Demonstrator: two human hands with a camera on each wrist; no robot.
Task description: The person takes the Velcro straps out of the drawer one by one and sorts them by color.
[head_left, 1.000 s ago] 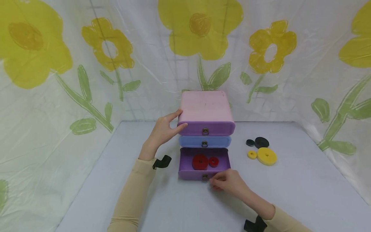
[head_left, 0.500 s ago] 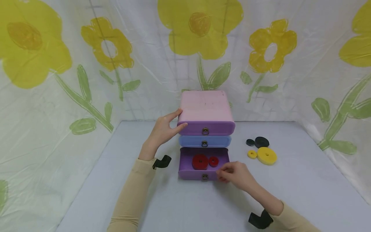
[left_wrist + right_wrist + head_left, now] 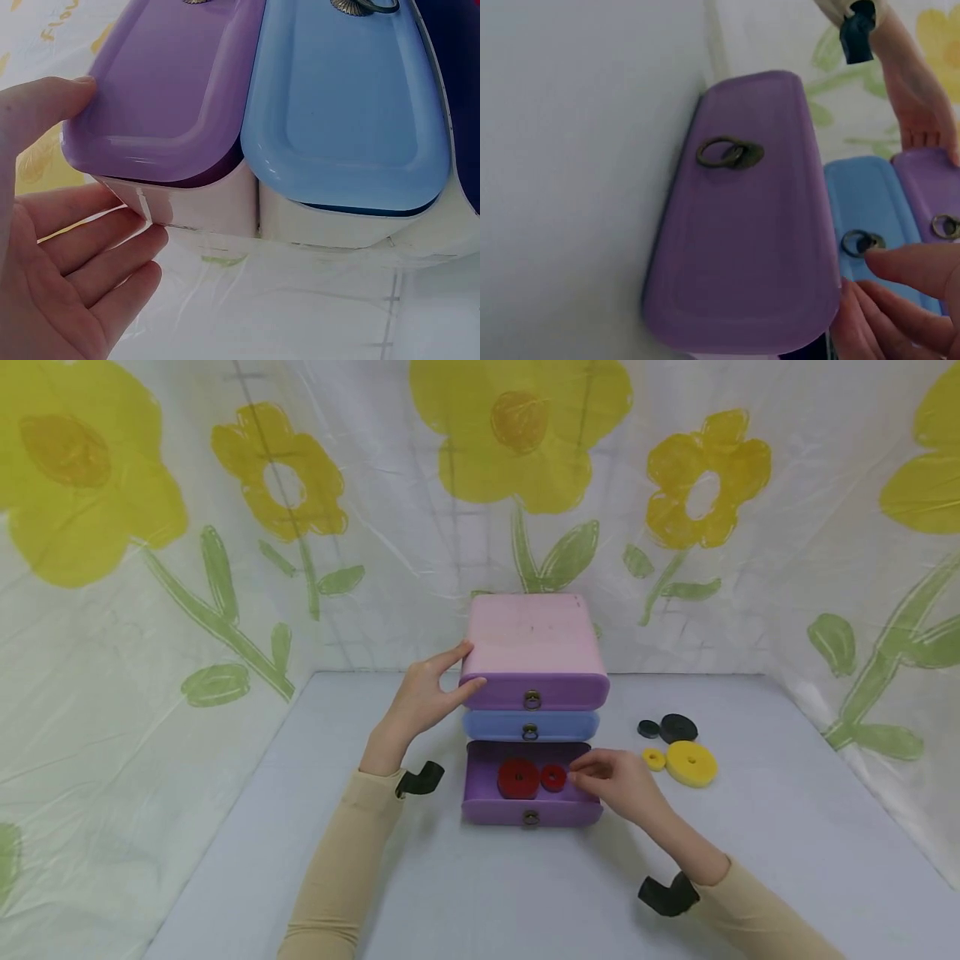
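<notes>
A small pink cabinet (image 3: 536, 635) has a purple top drawer (image 3: 495, 692), a blue middle drawer (image 3: 487, 725) and a purple bottom drawer (image 3: 487, 813) pulled out. In that bottom drawer lie a large red disc (image 3: 508, 787) and a small red disc (image 3: 553, 788), each with a centre hole. My left hand (image 3: 423, 697) rests at the cabinet's left side, fingers (image 3: 112, 262) nearly straight along it and thumb on the top drawer's front edge. Loosely bent, my right hand (image 3: 626, 787) hovers at the bottom drawer's right end, fingertips close to the small red disc, holding nothing.
Right of the cabinet on the white table (image 3: 750, 860) lie a large yellow disc (image 3: 692, 772), a small yellow disc (image 3: 654, 767), a large black disc (image 3: 678, 728) and a small black disc (image 3: 648, 729). A flower-printed curtain (image 3: 420, 568) stands behind.
My right hand has left the bottom drawer's ring pull, moving up and right to the drawer's right end. My left hand, the cabinet and the discs have stayed put.
</notes>
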